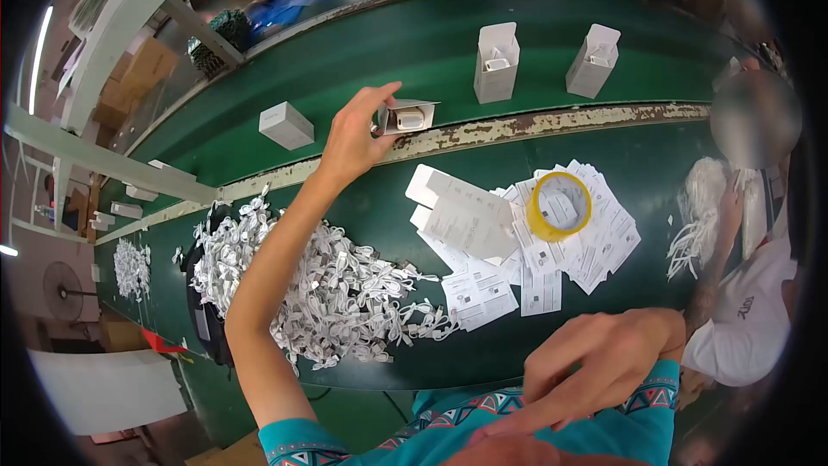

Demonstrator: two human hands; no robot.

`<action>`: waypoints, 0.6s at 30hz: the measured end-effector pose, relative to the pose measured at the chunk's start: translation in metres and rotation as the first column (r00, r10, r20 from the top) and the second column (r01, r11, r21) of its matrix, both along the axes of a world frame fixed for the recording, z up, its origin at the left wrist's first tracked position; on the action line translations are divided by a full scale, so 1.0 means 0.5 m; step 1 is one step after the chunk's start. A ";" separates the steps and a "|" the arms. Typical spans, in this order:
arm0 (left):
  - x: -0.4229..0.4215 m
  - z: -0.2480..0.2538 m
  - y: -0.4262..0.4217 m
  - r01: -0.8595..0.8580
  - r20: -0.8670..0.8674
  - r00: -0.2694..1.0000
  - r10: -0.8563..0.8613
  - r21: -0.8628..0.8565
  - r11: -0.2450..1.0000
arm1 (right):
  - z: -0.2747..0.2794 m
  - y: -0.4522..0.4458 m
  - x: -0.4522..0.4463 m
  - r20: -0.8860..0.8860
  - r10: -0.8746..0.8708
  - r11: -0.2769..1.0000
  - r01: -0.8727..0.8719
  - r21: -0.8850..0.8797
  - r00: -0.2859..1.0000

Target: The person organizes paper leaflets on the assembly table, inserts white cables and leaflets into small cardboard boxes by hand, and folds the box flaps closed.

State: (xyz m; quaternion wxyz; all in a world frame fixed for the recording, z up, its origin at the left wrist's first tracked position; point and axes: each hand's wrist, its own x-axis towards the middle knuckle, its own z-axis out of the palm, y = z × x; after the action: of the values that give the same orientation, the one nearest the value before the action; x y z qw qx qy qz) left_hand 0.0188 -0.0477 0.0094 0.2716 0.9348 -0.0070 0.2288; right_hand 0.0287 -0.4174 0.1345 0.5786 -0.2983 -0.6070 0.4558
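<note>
My left hand (354,134) reaches over the belt's near edge, its fingers and thumb around a small white box (420,107). That box's mouth faces me, and a white device (410,120) shows inside. In front of my body is my right hand (604,358), index finger stretched out, other fingers partly bent; I see nothing in it. Beyond it on the table lies a fan of printed leaflets (604,233), with a yellow tape roll (536,216) on top. Flattened white cartons (466,216) lie beside the roll. Coiled white cables (336,293) form a large heap under my left forearm.
Two upright open boxes (496,78) (591,73) with devices inside stand on the green belt (371,56). A closed white box (287,126) sits left of my hand. A worn metal rail (552,125) divides belt and table. At right, a co-worker's arm (720,242) reaches near bagged cables (697,207).
</note>
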 end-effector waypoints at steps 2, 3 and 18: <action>-0.008 -0.003 0.000 -0.001 0.005 1.000 0.001 -0.006 1.000 | 0.005 -0.028 0.023 0.126 -0.107 0.994 0.110 -0.025 0.986; -0.012 -0.002 0.002 -0.006 0.015 1.000 0.006 -0.009 1.000 | 0.021 -0.048 0.027 0.228 -0.261 0.956 0.284 -0.072 0.938; -0.023 -0.064 0.133 -0.232 -0.083 0.972 0.220 -0.484 0.844 | -0.334 -0.235 0.252 0.806 -0.560 0.047 0.978 -0.201 0.193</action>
State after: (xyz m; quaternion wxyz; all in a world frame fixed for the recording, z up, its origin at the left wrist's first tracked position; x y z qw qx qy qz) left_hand 0.0075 0.0187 -0.0225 0.4710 0.8321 0.1646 0.2423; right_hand 0.1546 -0.5348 -0.0327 0.3692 -0.8945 -0.2188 0.1250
